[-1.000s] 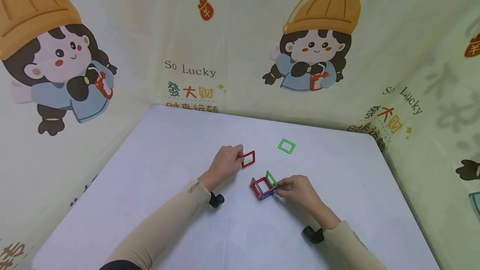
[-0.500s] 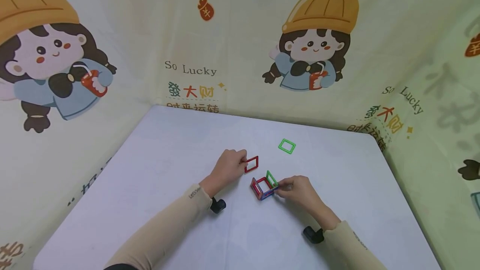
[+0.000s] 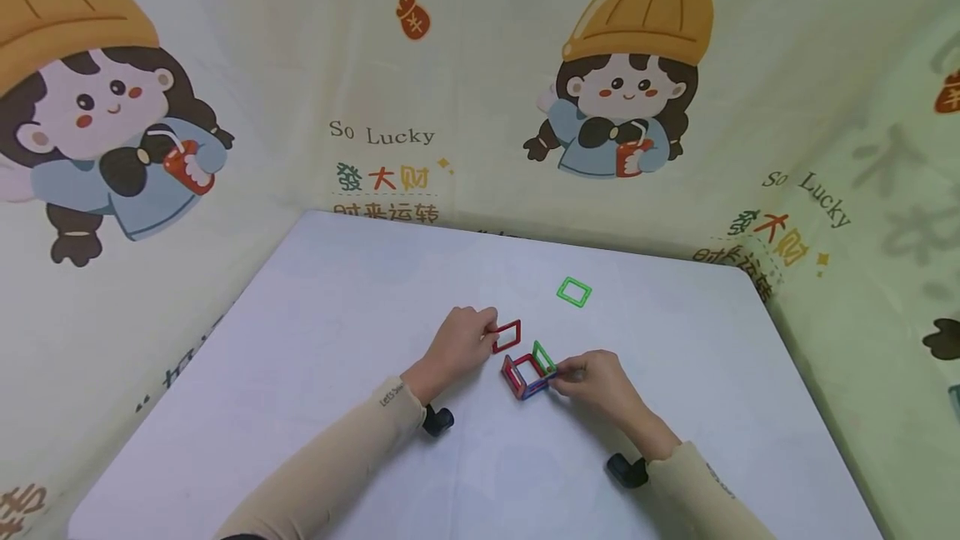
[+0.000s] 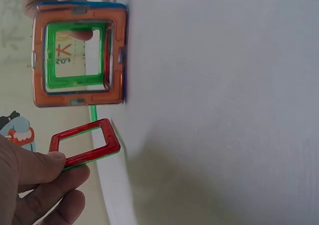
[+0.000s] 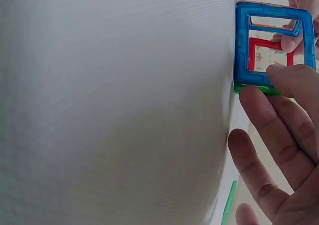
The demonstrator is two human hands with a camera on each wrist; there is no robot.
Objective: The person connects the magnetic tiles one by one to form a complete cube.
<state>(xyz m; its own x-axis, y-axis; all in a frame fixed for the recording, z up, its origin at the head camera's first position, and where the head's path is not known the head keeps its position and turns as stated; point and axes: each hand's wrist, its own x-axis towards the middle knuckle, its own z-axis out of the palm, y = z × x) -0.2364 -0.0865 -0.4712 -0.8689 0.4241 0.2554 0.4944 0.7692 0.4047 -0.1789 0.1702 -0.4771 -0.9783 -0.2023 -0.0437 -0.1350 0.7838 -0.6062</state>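
My left hand (image 3: 461,344) pinches a red square magnetic tile (image 4: 111,139) between thumb and fingers, tilted and raised above the table. Just to its right stands an open-topped box of such tiles. An orange tile (image 4: 118,40) makes its left side, a blue tile (image 5: 242,45) its front, a green tile (image 4: 77,80) its right side. Red also shows within the box in the head view. My right hand (image 3: 596,377) pinches the box's front right corner, thumb on the blue tile and fingers by the green one. Its lower fingers are spread in the right wrist view.
A loose green square tile (image 3: 579,283) lies flat on the white table (image 3: 375,290), behind the box. Cloth printed with cartoon figures (image 3: 630,123) hangs at the table's back and sides. A small black camera (image 3: 438,421) sits at the left wrist, another camera (image 3: 627,471) at the right.
My left hand has brought the red tile right and nearer to me, closer to the box. The right hand and the box have stayed in place.
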